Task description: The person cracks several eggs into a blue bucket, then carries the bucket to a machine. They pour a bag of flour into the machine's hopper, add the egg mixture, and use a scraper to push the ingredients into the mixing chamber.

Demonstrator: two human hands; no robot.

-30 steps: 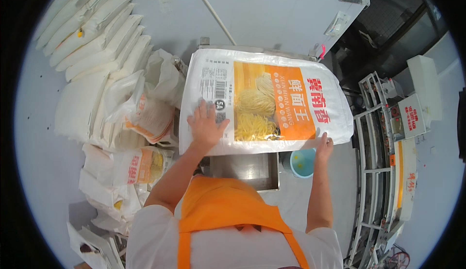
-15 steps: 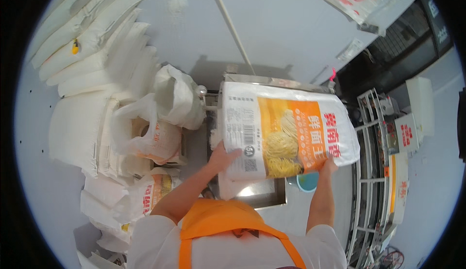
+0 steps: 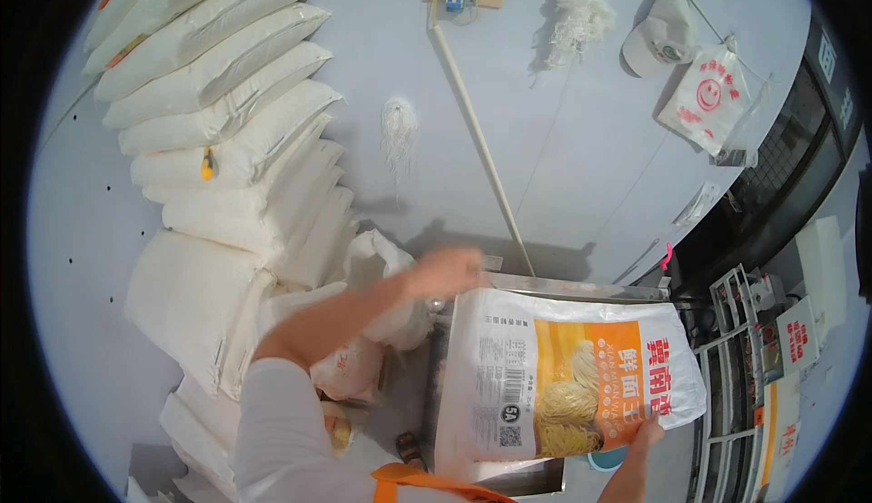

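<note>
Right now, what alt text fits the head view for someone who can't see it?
A person's right hand holds the lower right edge of a large white-and-orange sack, while the left hand, blurred, is near its upper left corner. White sacks are stacked high at left.

A sack (image 3: 518, 321) is lying at the centre right, in front of a rail (image 3: 581, 290) that is running along the wall (image 3: 581, 185). The left grip (image 3: 450, 271) is hovering near its far left corner, and the right grip (image 3: 649, 430) is touching its near right edge, where a basin (image 3: 607, 460) is showing below. Left of it, an open bag (image 3: 404, 326) is standing beside a stack (image 3: 227, 76); a rack (image 3: 734, 394) is standing right. Behind, a pole (image 3: 482, 144) is leaning left of a hanging cap (image 3: 658, 35).
</note>
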